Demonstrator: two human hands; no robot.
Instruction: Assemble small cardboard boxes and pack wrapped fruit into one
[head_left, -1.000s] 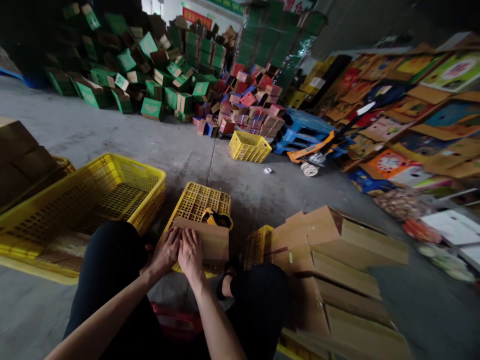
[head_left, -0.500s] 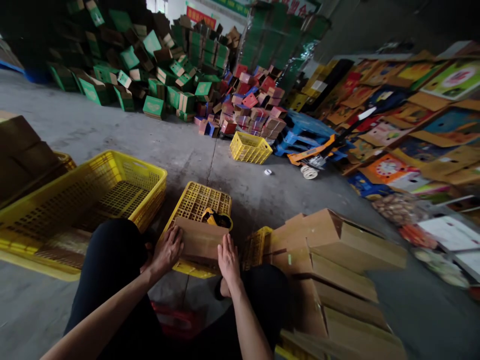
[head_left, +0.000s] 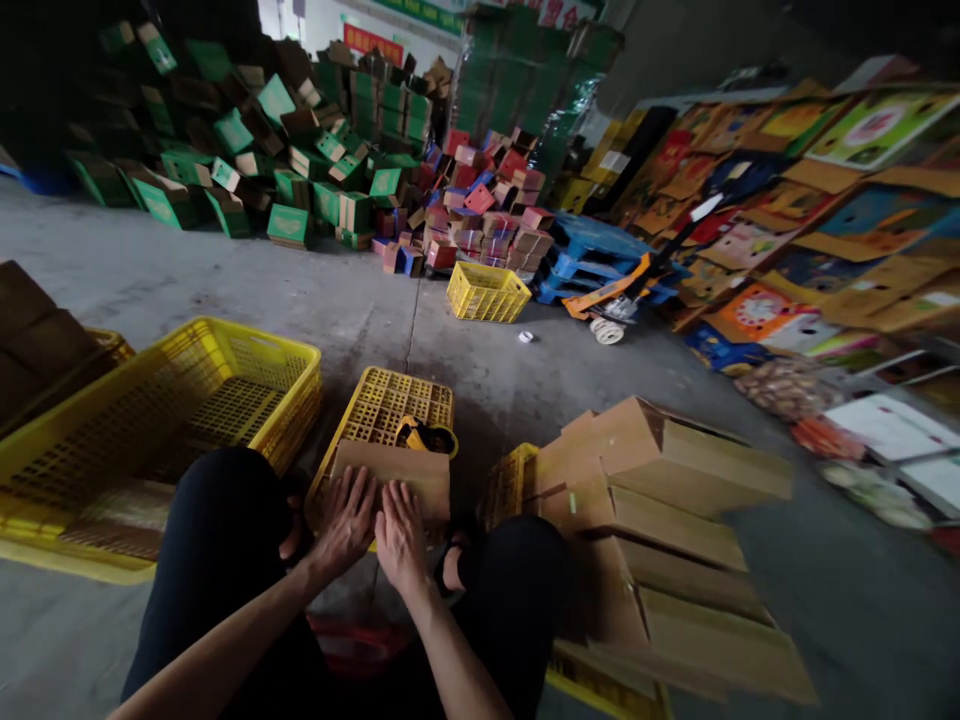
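Observation:
A brown cardboard box (head_left: 424,475) lies on an upturned yellow plastic crate (head_left: 371,400) between my knees. My left hand (head_left: 346,520) rests on the box's left part, fingers stretched out over the cardboard. Beside it my right hand (head_left: 401,530) lies on the middle of the box, fingers extended and flat. The two hands almost touch. Just beyond the box, a yellow and black tape dispenser (head_left: 426,435) sits on the crate. The lower side of the box is hidden by my hands.
Left of me stands a large yellow crate (head_left: 292,400). Folded cardboard boxes (head_left: 675,530) are stacked at my right. Farther off are a small yellow crate (head_left: 487,293), a pallet jack (head_left: 611,300), blue pallets (head_left: 585,245), and heaped green boxes (head_left: 289,225).
My right hand has moved left from the box's right end to its middle, close to my left hand. The camera view has shifted slightly. The box remains on the crate.

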